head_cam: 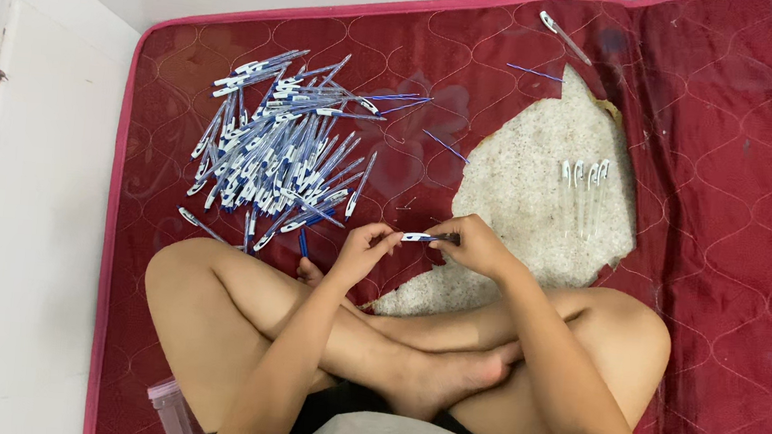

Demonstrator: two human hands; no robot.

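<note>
Between both hands, just above the crossed legs, sat one blue-and-white pen (420, 237), held level. L hand (363, 247) pinched its white end w/ fingertips; R hand (476, 244) was closed around the dark end, fingers curled over it. Both hands were thus grasping the same pen, close together, over the edge of the worn pale patch (536, 174) where the red quilted mattress (725, 225) cover was torn through.

Up-left of the hands lay a big loose pile of pens (272, 148), same blue/white kind, spread fan-like, a few strays at its lower edge near the L knee. Loose thin blue refills (445, 144) lay apart btw pile & patch, another (535, 72) higher up. On the patch, to the R, a short row of clear pen barrels (583, 188) w/ white tops lay side by side, well apart from the hands. One single pen (564, 35) lay near the mattress top edge. A clear plastic container (171, 407) showed partly at the bottom, beside the L thigh; contents couldn't be told.
</note>
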